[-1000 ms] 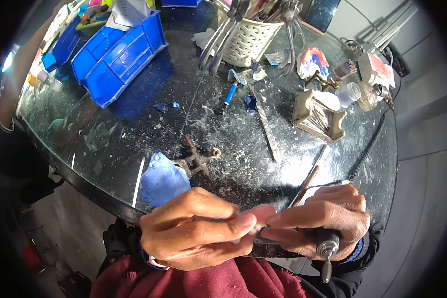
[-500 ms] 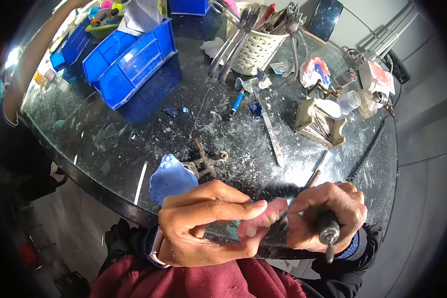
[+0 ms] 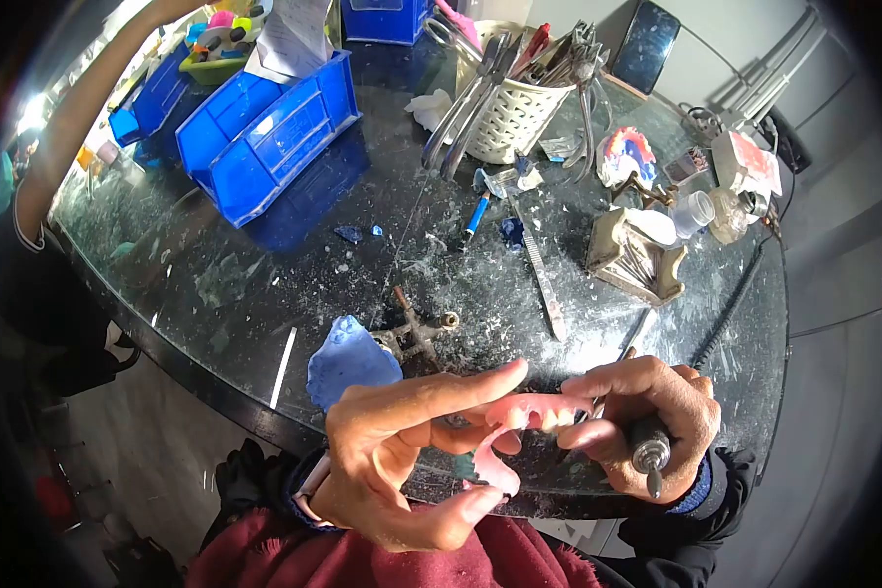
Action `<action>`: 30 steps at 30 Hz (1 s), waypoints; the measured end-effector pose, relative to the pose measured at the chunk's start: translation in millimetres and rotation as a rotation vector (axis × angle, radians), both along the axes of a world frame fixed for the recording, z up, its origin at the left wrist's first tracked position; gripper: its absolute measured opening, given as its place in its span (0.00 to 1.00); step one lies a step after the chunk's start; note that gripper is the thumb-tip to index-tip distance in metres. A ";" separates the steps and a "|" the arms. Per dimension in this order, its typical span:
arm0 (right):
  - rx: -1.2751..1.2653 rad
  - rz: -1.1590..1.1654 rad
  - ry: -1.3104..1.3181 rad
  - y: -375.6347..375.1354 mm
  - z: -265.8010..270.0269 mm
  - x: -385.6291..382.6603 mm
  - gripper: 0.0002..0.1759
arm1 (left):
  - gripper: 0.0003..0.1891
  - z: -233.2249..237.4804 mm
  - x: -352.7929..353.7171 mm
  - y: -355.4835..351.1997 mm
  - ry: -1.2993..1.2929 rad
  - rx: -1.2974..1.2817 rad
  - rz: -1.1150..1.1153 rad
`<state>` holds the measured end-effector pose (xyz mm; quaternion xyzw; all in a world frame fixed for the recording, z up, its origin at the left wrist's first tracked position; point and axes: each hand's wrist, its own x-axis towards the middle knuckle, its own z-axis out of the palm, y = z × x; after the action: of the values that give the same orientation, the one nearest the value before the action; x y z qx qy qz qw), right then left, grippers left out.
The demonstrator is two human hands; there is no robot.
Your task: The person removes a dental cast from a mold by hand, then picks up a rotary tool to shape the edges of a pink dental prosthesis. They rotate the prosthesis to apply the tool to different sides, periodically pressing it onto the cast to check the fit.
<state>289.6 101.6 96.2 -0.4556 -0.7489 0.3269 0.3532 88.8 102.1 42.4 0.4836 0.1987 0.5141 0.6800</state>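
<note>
A pink denture (image 3: 519,423) with pale teeth is held between both hands, just above the near edge of the dark glass table (image 3: 265,265). My left hand (image 3: 402,461) supports it from the left, index finger stretched over the top and thumb underneath. My right hand (image 3: 647,421) grips a rotary handpiece (image 3: 649,453) whose metal end points down, while its fingertips pinch the denture's right end. A coiled black cable (image 3: 730,294) runs from that hand across the table.
A blue putty lump (image 3: 348,358) and a rusty metal cross piece (image 3: 416,328) lie just beyond my hands. Farther back are a file (image 3: 544,279), a white tool basket (image 3: 510,108), blue bins (image 3: 265,127), a stand (image 3: 637,255) and jars. Another person's arm (image 3: 78,108) reaches along the left.
My left hand's fingers have opened and the denture has turned, so its arch and teeth now show. My right hand shifted slightly, the handpiece tip moving off the denture.
</note>
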 end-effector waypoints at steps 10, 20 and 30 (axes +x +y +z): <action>0.014 -0.027 0.072 0.6 -7.0 2.3 0.15 | 0.27 2.8 -8.0 3.5 -0.057 -0.012 -0.088; -0.012 0.000 0.064 1.3 -4.6 4.7 0.15 | 0.25 1.3 -7.4 3.3 -0.045 0.007 -0.087; -0.006 -0.021 0.074 1.4 -5.3 1.1 0.17 | 0.22 5.8 -5.4 0.3 -0.048 -0.059 -0.017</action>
<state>290.7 103.0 90.9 -0.4521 -0.7294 0.3422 0.3828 83.4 102.4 48.2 0.4527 0.1934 0.5138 0.7027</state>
